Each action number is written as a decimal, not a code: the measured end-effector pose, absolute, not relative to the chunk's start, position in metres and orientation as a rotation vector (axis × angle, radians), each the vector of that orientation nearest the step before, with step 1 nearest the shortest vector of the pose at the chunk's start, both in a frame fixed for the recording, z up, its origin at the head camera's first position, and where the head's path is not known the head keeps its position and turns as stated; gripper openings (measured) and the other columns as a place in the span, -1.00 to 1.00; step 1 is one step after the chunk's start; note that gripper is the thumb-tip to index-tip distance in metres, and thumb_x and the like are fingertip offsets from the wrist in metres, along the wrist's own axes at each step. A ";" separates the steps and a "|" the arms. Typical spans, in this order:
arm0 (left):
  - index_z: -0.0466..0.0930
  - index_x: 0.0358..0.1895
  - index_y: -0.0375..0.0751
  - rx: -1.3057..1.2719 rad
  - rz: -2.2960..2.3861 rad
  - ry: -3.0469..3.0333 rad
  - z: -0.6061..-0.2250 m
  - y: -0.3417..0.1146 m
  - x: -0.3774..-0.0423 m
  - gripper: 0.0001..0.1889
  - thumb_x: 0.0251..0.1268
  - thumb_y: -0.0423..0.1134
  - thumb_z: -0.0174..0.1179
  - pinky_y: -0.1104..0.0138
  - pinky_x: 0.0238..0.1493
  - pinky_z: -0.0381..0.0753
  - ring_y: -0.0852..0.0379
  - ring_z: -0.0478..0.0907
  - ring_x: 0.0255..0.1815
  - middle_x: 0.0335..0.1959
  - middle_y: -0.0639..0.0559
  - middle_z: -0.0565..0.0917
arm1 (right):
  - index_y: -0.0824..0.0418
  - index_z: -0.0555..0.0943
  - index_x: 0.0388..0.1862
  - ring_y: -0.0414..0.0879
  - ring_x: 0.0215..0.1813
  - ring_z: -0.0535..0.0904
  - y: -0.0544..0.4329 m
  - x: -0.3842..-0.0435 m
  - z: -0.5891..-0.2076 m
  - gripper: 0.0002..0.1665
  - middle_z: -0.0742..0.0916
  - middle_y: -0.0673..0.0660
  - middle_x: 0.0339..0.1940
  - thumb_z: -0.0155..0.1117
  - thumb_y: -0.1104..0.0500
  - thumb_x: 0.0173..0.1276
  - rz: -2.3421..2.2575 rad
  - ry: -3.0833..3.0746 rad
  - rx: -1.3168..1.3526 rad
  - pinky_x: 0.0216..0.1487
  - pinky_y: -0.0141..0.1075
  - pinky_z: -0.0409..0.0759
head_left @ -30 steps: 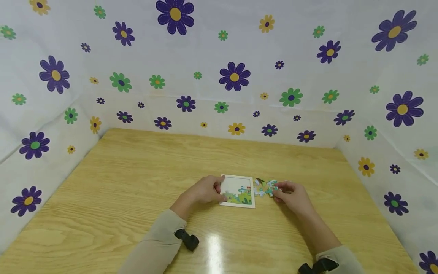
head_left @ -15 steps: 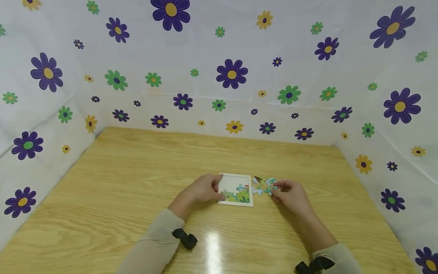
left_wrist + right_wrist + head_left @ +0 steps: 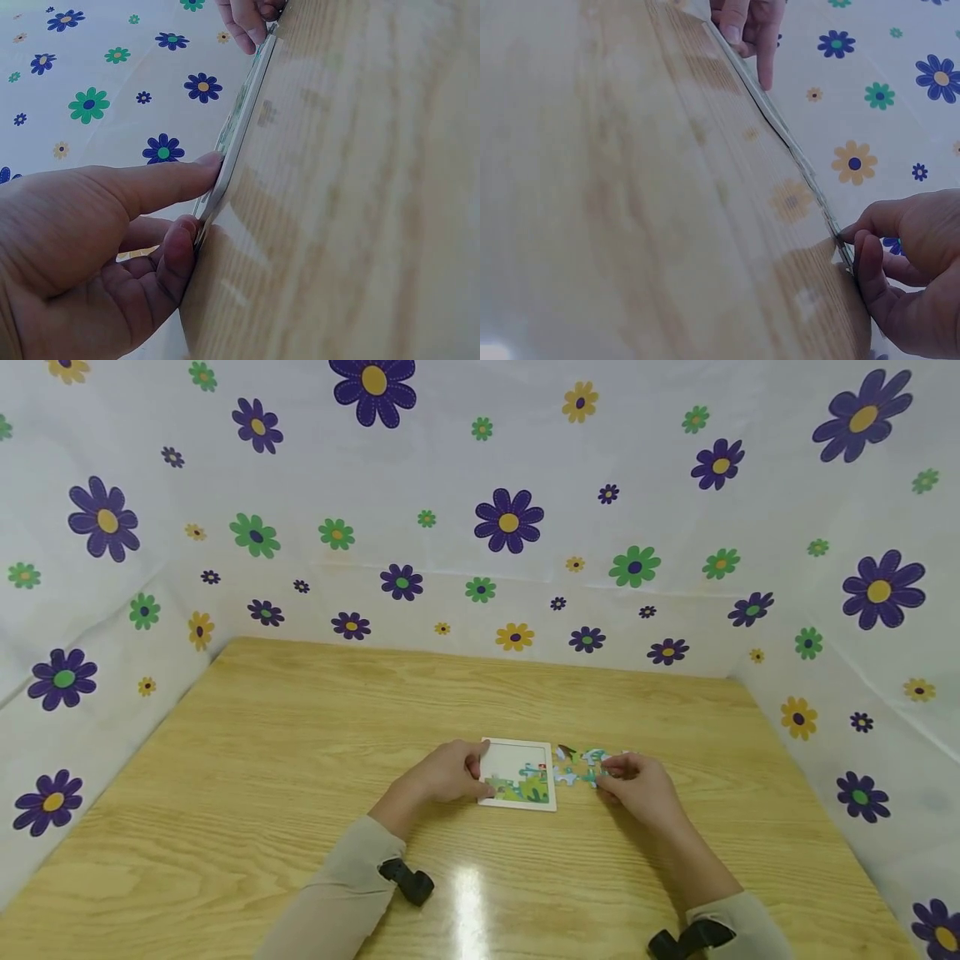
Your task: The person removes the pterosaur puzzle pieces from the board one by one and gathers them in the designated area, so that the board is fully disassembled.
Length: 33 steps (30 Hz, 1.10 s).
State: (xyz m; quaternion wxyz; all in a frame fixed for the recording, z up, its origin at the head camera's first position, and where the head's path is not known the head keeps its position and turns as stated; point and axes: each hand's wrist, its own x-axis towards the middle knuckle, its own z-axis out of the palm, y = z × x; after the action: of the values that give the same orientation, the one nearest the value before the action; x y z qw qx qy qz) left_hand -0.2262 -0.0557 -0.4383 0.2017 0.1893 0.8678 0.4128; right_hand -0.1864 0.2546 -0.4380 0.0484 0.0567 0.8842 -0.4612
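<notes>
A square jigsaw puzzle tray (image 3: 517, 807) with a white rim lies flat on the wooden table. Green pieces fill its lower part and right side; its upper left shows bare white. My left hand (image 3: 448, 772) grips the tray's left edge, thumb low on the rim and fingers near the upper corner. Just right of the tray lie several loose puzzle pieces (image 3: 566, 776), coloured blue, green and tan. My right hand (image 3: 643, 787) pinches a puzzle piece (image 3: 592, 780) at the right of that group, partly hidden by the fingertips. The right wrist view shows thumb and finger (image 3: 870, 244) meeting at the pieces' edge.
The wooden table (image 3: 322, 718) spreads around the tray on all sides. A white cloth (image 3: 420, 460) printed with flowers stands behind it and along both sides. Black wrist straps (image 3: 408, 881) sit on both sleeves.
The whole view has shifted slightly as the head moved. Both hands stay almost where they were, with only a slight movement of the right fingers at the pieces.
</notes>
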 end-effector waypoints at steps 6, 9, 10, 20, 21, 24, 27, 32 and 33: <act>0.19 0.52 -0.31 0.510 1.165 2.415 -0.437 -0.056 -0.226 -0.11 0.16 -0.25 0.47 0.39 -0.46 0.25 0.15 0.27 -0.47 -0.43 0.03 0.41 | 0.38 0.61 0.06 -0.11 -0.24 0.57 0.257 -0.188 -0.439 -0.63 0.64 0.18 -0.12 0.32 0.19 0.36 -1.383 2.706 0.134 -0.30 -0.40 0.59; 0.19 0.53 -0.30 0.516 1.164 2.417 -0.438 -0.057 -0.226 -0.12 0.17 -0.24 0.46 0.40 -0.46 0.25 0.16 0.27 -0.47 -0.43 0.04 0.42 | 0.37 0.62 0.07 -0.12 -0.26 0.63 0.251 -0.190 -0.437 -0.64 0.68 0.21 -0.11 0.31 0.17 0.40 -1.411 2.687 0.079 -0.28 -0.40 0.62; 0.19 0.53 -0.30 0.517 1.161 2.419 -0.438 -0.057 -0.226 -0.12 0.17 -0.23 0.46 0.41 -0.46 0.25 0.17 0.27 -0.47 -0.43 0.05 0.41 | 0.38 0.61 0.09 -0.13 -0.26 0.64 0.248 -0.190 -0.436 -0.64 0.69 0.22 -0.11 0.30 0.17 0.42 -1.421 2.670 0.040 -0.27 -0.39 0.64; 0.19 0.52 -0.31 0.534 1.168 2.415 -0.437 -0.056 -0.225 -0.13 0.18 -0.24 0.46 0.40 -0.45 0.25 0.16 0.27 -0.48 -0.43 0.04 0.43 | 0.50 0.56 0.19 -0.10 -0.27 0.72 0.196 -0.197 -0.429 -0.60 0.68 0.31 -0.07 0.21 0.28 0.48 -1.515 2.443 -0.133 -0.21 -0.34 0.70; 0.19 0.52 -0.32 0.538 1.167 2.415 -0.437 -0.055 -0.225 -0.13 0.18 -0.24 0.45 0.40 -0.45 0.26 0.17 0.27 -0.48 -0.43 0.04 0.43 | 0.51 0.56 0.19 -0.11 -0.28 0.71 0.193 -0.198 -0.428 -0.60 0.68 0.30 -0.09 0.20 0.28 0.48 -1.507 2.444 -0.123 -0.22 -0.34 0.70; 0.19 0.52 -0.33 0.544 1.162 2.416 -0.439 -0.056 -0.224 -0.13 0.19 -0.24 0.45 0.41 -0.48 0.25 0.18 0.26 -0.50 -0.43 0.04 0.43 | 0.53 0.56 0.18 -0.12 -0.30 0.69 0.188 -0.197 -0.427 -0.60 0.68 0.28 -0.15 0.21 0.30 0.47 -1.461 2.464 -0.118 -0.24 -0.33 0.69; 0.18 0.52 -0.33 0.546 1.162 2.415 -0.439 -0.056 -0.224 -0.13 0.20 -0.23 0.44 0.41 -0.49 0.25 0.18 0.26 -0.50 -0.43 0.04 0.42 | 0.54 0.57 0.16 -0.13 -0.29 0.68 0.187 -0.195 -0.426 -0.62 0.70 0.29 -0.13 0.19 0.32 0.47 -1.427 2.491 -0.135 -0.23 -0.32 0.69; 0.18 0.52 -0.31 0.533 1.167 2.412 -0.437 -0.057 -0.225 -0.13 0.19 -0.24 0.45 0.40 -0.47 0.26 0.16 0.27 -0.47 -0.41 0.04 0.42 | 0.50 0.58 0.14 -0.12 -0.29 0.67 0.187 -0.194 -0.427 -0.67 0.71 0.27 -0.15 0.15 0.33 0.49 -1.375 2.528 -0.174 -0.23 -0.30 0.68; 0.19 0.52 -0.31 0.533 1.163 2.414 -0.436 -0.057 -0.225 -0.13 0.19 -0.23 0.45 0.40 -0.47 0.26 0.16 0.28 -0.47 -0.41 0.04 0.42 | 0.50 0.58 0.13 -0.12 -0.29 0.66 0.186 -0.195 -0.428 -0.68 0.70 0.25 -0.17 0.15 0.34 0.49 -1.369 2.533 -0.178 -0.24 -0.30 0.67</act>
State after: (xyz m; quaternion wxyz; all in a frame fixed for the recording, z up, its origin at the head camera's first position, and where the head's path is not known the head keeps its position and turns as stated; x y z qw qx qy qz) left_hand -0.2248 -0.0568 -0.4365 0.2036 0.1910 0.8651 0.4168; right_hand -0.1946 0.1862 -0.4278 0.1281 -0.0611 0.8708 -0.4706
